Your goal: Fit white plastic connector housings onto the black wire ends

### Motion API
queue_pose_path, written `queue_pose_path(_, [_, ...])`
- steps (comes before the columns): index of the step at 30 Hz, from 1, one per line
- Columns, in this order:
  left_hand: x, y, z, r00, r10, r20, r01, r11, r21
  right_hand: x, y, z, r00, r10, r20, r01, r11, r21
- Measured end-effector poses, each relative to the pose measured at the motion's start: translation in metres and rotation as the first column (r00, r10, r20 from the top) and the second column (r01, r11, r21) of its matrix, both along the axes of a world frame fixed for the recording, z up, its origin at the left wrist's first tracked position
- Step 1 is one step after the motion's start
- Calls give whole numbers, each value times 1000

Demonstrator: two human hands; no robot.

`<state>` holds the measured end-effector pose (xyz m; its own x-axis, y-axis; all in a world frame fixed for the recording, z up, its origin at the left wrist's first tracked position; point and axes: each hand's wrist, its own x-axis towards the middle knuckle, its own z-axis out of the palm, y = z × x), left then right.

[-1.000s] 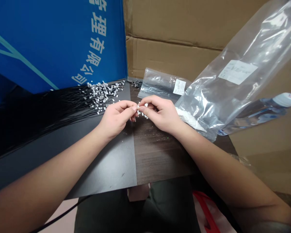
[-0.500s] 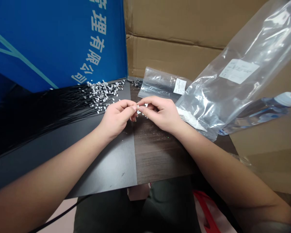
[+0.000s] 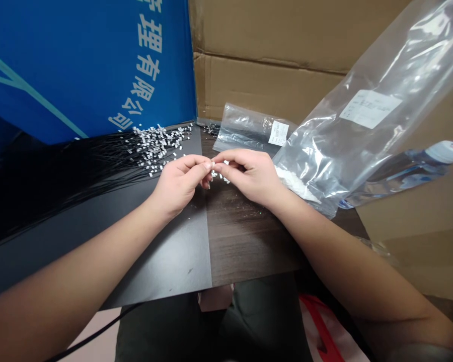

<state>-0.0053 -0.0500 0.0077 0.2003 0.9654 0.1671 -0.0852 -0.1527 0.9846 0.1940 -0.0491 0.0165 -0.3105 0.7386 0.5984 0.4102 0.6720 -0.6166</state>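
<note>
- Banner (image 3: 79, 65): deep blue, white characters, pale teal diagonal lines
- Cardboard box (image 3: 264, 85): plain tan-brown
- Thin wires (image 3: 60, 176): black
- Small pieces (image 3: 154, 148): white
- Desk (image 3: 245, 241): dark brown, streaked woodgrain
- Sheet (image 3: 166, 256): black
- Plastic bag (image 3: 362, 146): clear, white label
- Carrier bag (image 3: 320, 327): white, red band

- Free: dark wood top (image 3: 245, 241) below hands, out to edge
- R side: big plastic bag (image 3: 347, 136) just beside R hand (image 3: 249, 176)
- Behind: small bag (image 3: 249, 128), cardboard (image 3: 264, 45)
- L side: white bits (image 3: 158, 146), black wires (image 3: 60, 176) near L hand (image 3: 179, 186)
</note>
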Motion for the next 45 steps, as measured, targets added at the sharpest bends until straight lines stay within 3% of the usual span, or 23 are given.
queue_pose_path(21, [-1, 0, 0, 1000, 8, 2, -8, 1000, 13, -3, -2, -3, 1000, -19, -16, 19, 1000, 20])
queue_pose_path(34, [0, 1, -2, 991, -50, 123, 59, 996, -69, -2, 0, -3, 998, 1, -57, 2, 999, 47])
queue_pose_path(40, [-1, 2, 2, 978, -95, 185, 130, 973, -192, -2, 0, -3, 996, -9, -90, 1, 996, -87])
queue_pose_path(45, [-5, 6, 1, 980, -137, 144, 161, 971, -176, -2, 0, -4, 993, -3, -119, -14, 989, -147])
